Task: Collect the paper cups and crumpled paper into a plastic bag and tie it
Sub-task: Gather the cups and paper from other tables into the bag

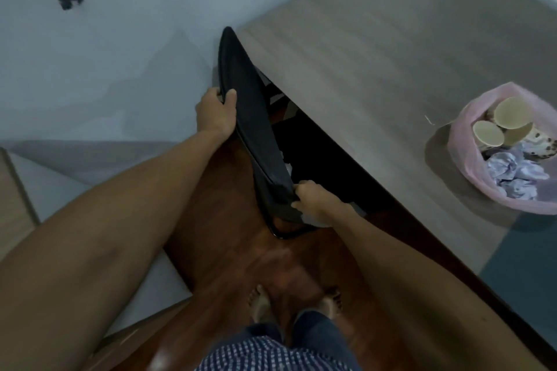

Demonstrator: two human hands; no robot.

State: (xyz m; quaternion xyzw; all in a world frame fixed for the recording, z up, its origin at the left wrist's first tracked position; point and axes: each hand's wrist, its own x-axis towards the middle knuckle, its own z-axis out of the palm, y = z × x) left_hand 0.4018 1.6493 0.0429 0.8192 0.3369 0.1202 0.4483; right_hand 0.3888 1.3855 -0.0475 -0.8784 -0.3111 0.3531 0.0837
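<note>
Gripping dark chair back (256, 126): left grip (215, 113), right grip (312, 200); pink bag (458, 141) on wooden table (361, 54); reddish floor (229, 250).

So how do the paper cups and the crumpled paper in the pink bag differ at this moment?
The paper cups are beige with rigid round rims, and lie tipped on their sides with their open mouths showing; the crumpled paper is pale lilac-white, shapeless and creased. The cups lie on the far side of the pink plastic bag, the paper on the near side. Both lie inside the open, untied bag on the table.
</note>
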